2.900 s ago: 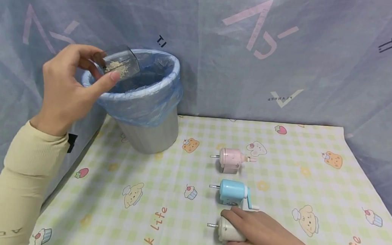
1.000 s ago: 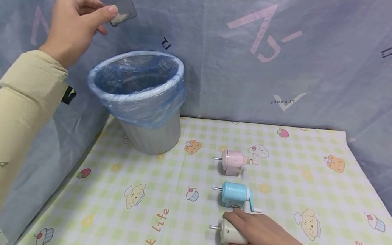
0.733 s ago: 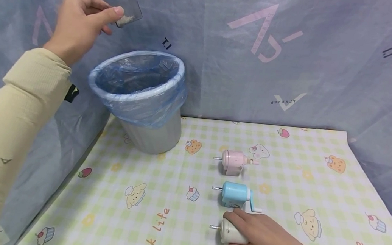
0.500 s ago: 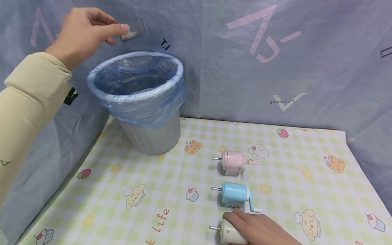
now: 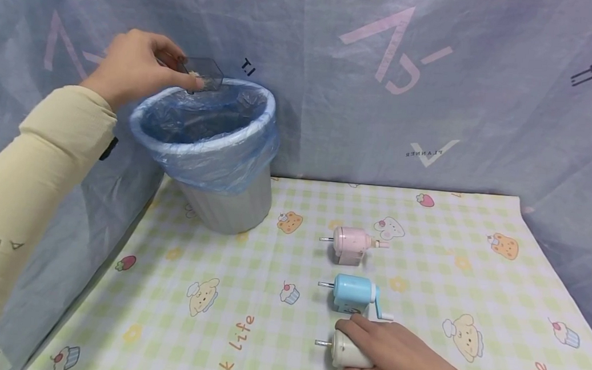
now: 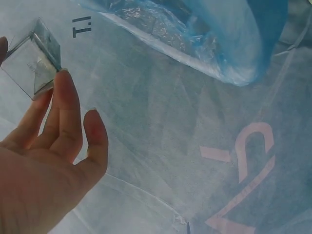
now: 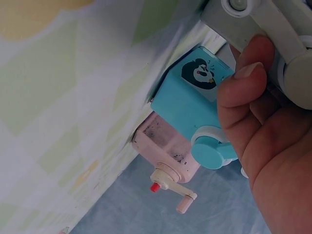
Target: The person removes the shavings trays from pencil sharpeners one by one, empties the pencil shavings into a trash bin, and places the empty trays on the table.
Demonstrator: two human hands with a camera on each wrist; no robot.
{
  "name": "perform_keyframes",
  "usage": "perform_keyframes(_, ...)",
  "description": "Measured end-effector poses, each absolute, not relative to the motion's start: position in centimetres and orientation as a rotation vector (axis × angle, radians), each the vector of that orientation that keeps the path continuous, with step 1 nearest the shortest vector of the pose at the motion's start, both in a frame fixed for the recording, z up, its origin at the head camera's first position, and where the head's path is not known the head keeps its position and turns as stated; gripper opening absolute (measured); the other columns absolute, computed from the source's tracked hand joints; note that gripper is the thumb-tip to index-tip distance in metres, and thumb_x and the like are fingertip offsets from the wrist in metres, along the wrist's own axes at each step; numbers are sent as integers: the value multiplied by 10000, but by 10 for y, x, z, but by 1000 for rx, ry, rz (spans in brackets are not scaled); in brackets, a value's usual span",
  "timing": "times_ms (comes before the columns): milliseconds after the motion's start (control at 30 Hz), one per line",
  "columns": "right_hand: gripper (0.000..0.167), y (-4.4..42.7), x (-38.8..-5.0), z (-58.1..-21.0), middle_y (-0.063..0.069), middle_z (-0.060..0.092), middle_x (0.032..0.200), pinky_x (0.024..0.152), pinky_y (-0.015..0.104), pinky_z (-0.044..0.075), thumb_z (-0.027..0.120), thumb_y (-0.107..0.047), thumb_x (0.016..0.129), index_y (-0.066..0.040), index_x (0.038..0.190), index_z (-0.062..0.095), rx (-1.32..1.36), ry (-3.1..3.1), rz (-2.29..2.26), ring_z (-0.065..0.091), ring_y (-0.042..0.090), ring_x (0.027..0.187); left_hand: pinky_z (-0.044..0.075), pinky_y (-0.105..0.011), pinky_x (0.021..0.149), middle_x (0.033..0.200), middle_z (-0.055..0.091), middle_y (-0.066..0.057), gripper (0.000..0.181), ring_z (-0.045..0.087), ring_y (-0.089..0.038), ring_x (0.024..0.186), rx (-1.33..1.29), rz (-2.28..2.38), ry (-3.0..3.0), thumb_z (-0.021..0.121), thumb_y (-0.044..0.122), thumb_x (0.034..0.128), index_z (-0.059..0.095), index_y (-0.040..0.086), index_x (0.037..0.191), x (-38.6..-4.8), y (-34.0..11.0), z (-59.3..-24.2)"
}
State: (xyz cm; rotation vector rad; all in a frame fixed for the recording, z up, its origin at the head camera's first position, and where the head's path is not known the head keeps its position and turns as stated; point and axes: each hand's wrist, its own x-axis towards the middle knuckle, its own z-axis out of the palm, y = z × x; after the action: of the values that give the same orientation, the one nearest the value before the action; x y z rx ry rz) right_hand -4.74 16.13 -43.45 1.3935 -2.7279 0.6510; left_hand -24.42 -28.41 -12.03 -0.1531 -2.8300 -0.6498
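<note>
My left hand (image 5: 136,68) pinches a small clear plastic shavings tray (image 5: 213,75) between thumb and fingers, over the back rim of the lined trash bin (image 5: 233,203). Some pale shavings show inside it. The left wrist view shows the tray (image 6: 36,61) held at the fingertips. On the table my right hand (image 5: 397,355) grips a cream hand-crank pencil sharpener (image 5: 347,350), whose crank arm (image 7: 278,29) appears in the right wrist view. Just beyond it stands a blue crank sharpener (image 5: 353,289), and behind that a pink one (image 5: 350,243).
A blue plastic bag (image 5: 230,169) lines the bin and folds over its rim. The checked tablecloth (image 5: 248,273) carries cartoon prints. Grey-blue fabric (image 5: 342,108) hangs behind and at both sides.
My left hand lifted the tray from the bin's mouth to well above it, then brought it back down and slightly right to the rim. My right hand stays on the cream sharpener.
</note>
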Motion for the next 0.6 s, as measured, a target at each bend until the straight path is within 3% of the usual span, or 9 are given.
perform_keyframes(367,476,163,-48,-435,-221,541,1052,649,169,413,799,-450,951,-244,1337,611,1391,-2705,628,437,-67,751,452,-505,821,1333,592,-222,716,553,-367,1081,-205,-548,-2846,841,418,910,618,21,1463,-248,-285,-125)
perform_keyframes(467,471,163,-48,-435,-223,535,1049,646,165,410,792,-454,959,-247,1340,608,1393,-2708,636,436,-68,747,447,-530,825,1333,582,-230,713,543,-386,1081,-225,-515,-2864,859,386,901,623,15,1462,-248,-285,-126)
perform_keyframes(600,456,163,-47,-435,-221,527,1046,641,153,401,783,-461,967,-257,1333,603,1398,-2709,649,439,-67,741,445,-610,926,1377,577,-262,700,529,-446,1188,-252,-476,-2897,865,329,901,619,6,1471,-250,-285,-128)
